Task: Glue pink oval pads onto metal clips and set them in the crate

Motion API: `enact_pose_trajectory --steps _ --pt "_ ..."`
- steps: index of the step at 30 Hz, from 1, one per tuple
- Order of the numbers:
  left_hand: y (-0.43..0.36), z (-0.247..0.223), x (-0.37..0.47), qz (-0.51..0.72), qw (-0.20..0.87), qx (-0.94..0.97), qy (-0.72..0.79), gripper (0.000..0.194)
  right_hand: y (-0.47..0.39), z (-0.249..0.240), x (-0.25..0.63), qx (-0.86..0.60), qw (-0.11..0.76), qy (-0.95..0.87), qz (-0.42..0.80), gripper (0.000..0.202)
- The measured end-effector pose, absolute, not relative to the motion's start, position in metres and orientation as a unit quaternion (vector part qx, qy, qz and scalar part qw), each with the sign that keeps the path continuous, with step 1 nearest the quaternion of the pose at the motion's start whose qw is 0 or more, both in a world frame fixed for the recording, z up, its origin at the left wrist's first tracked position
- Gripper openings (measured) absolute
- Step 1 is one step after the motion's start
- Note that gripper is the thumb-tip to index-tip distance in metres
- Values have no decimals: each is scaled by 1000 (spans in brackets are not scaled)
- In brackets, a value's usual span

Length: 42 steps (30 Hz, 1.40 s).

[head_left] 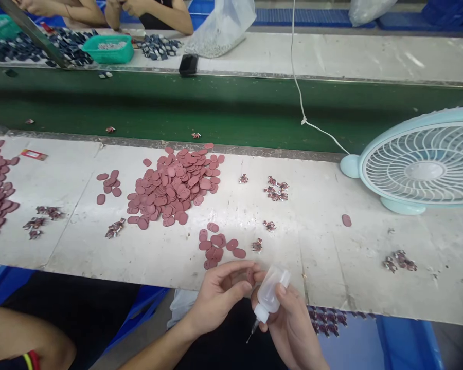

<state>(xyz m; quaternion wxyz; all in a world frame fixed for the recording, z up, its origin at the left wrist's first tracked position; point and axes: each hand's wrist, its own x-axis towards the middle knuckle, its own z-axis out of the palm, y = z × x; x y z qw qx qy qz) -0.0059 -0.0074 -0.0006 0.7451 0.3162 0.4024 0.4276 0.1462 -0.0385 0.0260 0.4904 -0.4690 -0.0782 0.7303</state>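
Note:
At the table's near edge, my left hand pinches a small dull-red oval piece between thumb and fingers. My right hand is closed around a translucent squeeze bottle, tilted so its thin needle tip points down toward me. Just beyond my left hand lies a loose group of red ovals, and past it a large heap of the same ovals. A small brown and silvery figure-shaped piece rests on the table close to my fingers, with several similar ones farther back.
A light-blue fan stands at the right, its white cord running across the green belt. Below the table edge, a blue tray holds rows of pieces. Another person's arm is at lower left; others work across the belt.

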Motion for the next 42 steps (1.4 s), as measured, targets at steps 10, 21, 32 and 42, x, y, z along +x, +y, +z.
enact_pose_trajectory --steps 10,21,32,42 --pt "-2 -6 -8 463 779 214 364 25 -27 38 188 -484 549 -76 677 57" --pt "-11 2 5 432 840 98 314 17 -24 43 167 -518 631 -275 508 32" --pt "-15 6 6 421 848 90 309 25 -35 21 148 -569 646 -395 321 22" --pt "-15 6 7 424 844 96 316 24 -36 23 154 -630 577 -458 247 24"
